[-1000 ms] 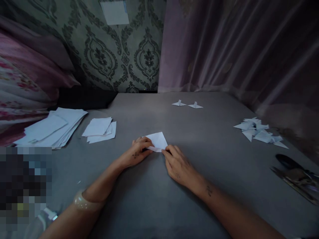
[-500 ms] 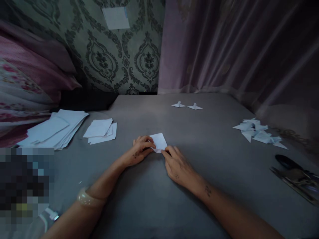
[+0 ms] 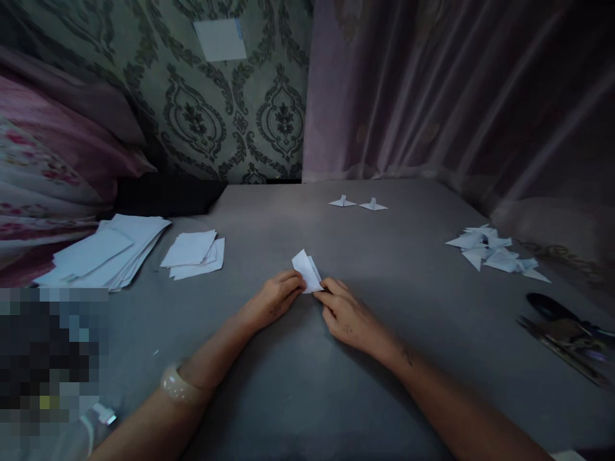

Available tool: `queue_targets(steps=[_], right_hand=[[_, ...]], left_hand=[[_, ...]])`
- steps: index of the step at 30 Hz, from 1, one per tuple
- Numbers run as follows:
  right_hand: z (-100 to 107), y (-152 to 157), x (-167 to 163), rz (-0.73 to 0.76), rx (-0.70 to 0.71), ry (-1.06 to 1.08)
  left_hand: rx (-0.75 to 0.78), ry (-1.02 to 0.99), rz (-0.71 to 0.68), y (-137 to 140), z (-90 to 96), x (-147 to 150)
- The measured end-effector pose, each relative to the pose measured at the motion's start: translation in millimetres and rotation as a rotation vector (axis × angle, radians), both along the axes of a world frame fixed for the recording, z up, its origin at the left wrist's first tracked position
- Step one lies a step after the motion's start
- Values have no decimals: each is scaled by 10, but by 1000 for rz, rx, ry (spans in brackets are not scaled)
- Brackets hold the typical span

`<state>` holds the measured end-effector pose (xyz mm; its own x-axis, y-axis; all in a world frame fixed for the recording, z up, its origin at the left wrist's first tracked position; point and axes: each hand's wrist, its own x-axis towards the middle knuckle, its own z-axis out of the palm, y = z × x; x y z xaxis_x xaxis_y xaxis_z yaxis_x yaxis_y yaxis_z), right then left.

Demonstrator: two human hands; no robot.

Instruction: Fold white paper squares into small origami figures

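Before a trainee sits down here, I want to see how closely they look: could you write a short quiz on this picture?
1. True or false: the left hand and the right hand both touch the white paper.
2. Which arm wears the bracelet: A) right, B) left, C) both?
3. How many folded paper figures sit near the far edge of the table, apart from the pile on the right?

Key: 1. True. 2. B. 3. Two.
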<state>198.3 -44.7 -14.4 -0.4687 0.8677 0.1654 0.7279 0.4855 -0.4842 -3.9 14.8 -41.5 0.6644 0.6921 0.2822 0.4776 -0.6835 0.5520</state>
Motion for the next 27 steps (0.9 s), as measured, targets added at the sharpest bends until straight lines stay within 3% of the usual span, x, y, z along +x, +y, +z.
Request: queue_targets(steps=[9,17,27], right_hand=[[61,179,268,-2,-220,116],[85,209,398,38,-269,67],[78,221,464,58,-280,92]], left_hand=[[106,179,-72,-94,99,6],[177,380,-90,-224,269,69],[180,445,-73,-226,225,85]])
